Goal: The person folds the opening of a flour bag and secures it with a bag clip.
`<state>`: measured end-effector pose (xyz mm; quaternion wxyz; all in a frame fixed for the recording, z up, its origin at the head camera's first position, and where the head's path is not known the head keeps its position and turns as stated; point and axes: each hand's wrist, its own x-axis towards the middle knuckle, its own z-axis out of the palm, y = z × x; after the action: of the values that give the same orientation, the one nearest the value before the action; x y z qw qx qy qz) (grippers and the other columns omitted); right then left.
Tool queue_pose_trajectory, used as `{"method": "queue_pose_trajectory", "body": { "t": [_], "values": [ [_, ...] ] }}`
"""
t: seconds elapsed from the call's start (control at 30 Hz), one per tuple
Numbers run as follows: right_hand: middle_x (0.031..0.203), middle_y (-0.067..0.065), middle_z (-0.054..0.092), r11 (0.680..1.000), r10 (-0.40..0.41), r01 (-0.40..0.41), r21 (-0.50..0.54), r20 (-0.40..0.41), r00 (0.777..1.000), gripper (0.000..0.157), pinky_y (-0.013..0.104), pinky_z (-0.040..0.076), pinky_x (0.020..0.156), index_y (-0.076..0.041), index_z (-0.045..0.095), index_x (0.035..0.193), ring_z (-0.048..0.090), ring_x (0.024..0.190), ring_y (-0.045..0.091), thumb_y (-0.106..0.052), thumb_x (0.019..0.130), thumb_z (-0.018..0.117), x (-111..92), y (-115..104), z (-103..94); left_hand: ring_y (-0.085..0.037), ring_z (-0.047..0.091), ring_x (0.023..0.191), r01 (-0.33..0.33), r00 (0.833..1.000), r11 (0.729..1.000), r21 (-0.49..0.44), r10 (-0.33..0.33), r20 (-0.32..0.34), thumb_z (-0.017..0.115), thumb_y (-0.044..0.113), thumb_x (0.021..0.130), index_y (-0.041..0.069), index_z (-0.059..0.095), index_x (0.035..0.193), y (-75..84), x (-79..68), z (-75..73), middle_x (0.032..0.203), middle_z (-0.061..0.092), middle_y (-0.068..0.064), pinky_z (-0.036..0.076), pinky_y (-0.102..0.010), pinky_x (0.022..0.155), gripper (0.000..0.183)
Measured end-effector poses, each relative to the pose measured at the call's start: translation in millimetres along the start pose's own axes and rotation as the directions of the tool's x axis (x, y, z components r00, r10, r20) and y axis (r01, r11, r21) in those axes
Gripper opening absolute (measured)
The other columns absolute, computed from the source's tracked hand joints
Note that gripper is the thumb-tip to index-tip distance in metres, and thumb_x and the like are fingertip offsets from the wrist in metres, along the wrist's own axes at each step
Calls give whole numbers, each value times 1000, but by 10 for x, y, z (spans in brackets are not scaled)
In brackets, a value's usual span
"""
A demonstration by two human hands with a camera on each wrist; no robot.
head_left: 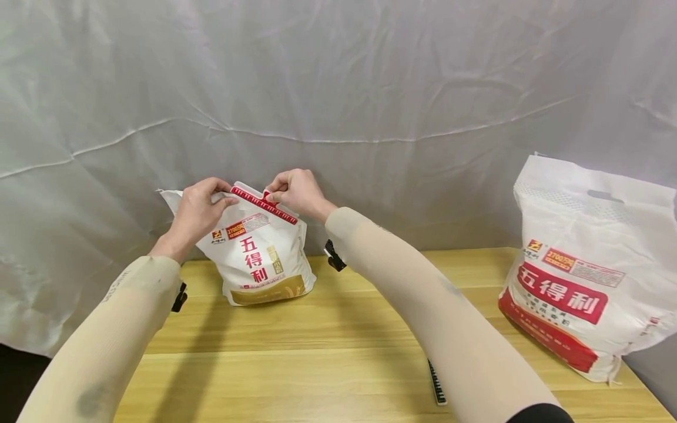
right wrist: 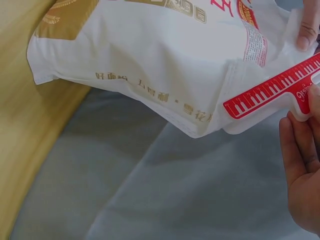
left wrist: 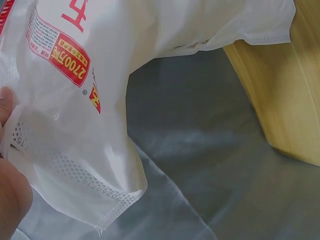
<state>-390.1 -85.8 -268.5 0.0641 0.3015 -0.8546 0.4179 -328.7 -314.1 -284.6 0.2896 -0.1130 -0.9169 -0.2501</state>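
- Grey, wrinkled fabric curtain [head_left: 338, 76] behind everything.
- Yellowish wood-grain tabletop [head_left: 296, 352] in front of it.
- White flour bag with a red name panel [head_left: 571, 255], standing at the tabletop's right.
- White flour bag with a gold base band [head_left: 264, 252], at the tabletop's far left.
- Left hand [head_left: 198, 205]: grip pinching that gold-banded bag's upper edge.
- Right hand [head_left: 301, 191]: grip pinching the clip's tab.
- Long red-and-white plastic clip [head_left: 264, 205], lying across the gold-banded bag's top.
- Narrow dark strip with a pale rim [head_left: 436, 385], partly hidden by the right arm.
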Motion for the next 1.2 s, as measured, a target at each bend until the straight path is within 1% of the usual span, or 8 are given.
{"method": "queue_pose_trajectory", "body": {
  "t": [0.07,0.17,0.23,0.5,0.6,0.8,1.0,1.2],
  "values": [
    [91,1,79,1000,2,-2,10,1,1000,9,19,52,70,-9,81,96,70,79,10,-17,92,81,-8,7,16,-40,66,101,34,999,999,-1,-34,11,75,8,96,-2,67,109,9,-3,-13,111,70,-24,52,-54,91,19],
    [91,1,79,1000,-4,4,14,0,1000,9,18,53,70,-9,81,95,70,78,10,-17,92,82,-13,15,32,-40,65,101,46,999,999,1,-46,18,74,8,97,-2,67,110,19,-3,-24,111,69,-23,51,-54,91,18],
    [92,1,79,1000,-8,8,6,6,1000,8,18,53,70,-9,82,95,71,78,9,-17,92,81,-13,25,43,-40,64,102,36,999,999,5,-36,18,72,5,97,-2,67,110,17,-1,-24,111,68,-23,51,-54,92,16],
    [93,-3,80,1000,-13,14,-27,17,1000,6,17,50,73,-12,82,93,70,80,7,-18,91,83,-22,59,89,-41,59,107,-64,998,997,37,65,-26,63,-4,99,-6,68,108,22,-25,-14,109,59,-22,50,-54,96,10],
    [94,-4,80,999,-14,15,-43,30,999,8,17,50,76,-13,83,95,70,82,7,-20,92,82,-20,53,97,-41,59,106,-69,997,997,38,70,-36,61,-5,100,-6,68,107,36,-37,-18,108,59,-22,50,-54,94,11],
    [97,-5,80,996,-2,7,-86,59,998,10,17,49,83,-15,83,96,70,86,6,-23,92,81,-14,26,84,-39,60,105,-47,998,998,52,49,-38,58,-4,102,-4,70,109,57,-38,-44,109,61,-21,51,-54,91,13],
    [100,-6,79,993,15,-7,-115,72,997,8,20,49,81,-16,83,96,67,88,8,-23,93,80,-9,18,79,-37,61,101,-59,996,998,34,61,-61,60,-4,101,-4,72,107,75,-18,-57,107,64,-19,51,-51,87,13],
    [101,-5,78,991,27,-15,-129,90,996,8,20,49,79,-16,82,97,65,89,9,-23,94,79,-12,37,100,-38,62,101,-69,995,997,20,70,-72,62,-5,100,-4,72,105,74,-11,-29,106,65,-20,51,-51,87,12]
  ]
}}
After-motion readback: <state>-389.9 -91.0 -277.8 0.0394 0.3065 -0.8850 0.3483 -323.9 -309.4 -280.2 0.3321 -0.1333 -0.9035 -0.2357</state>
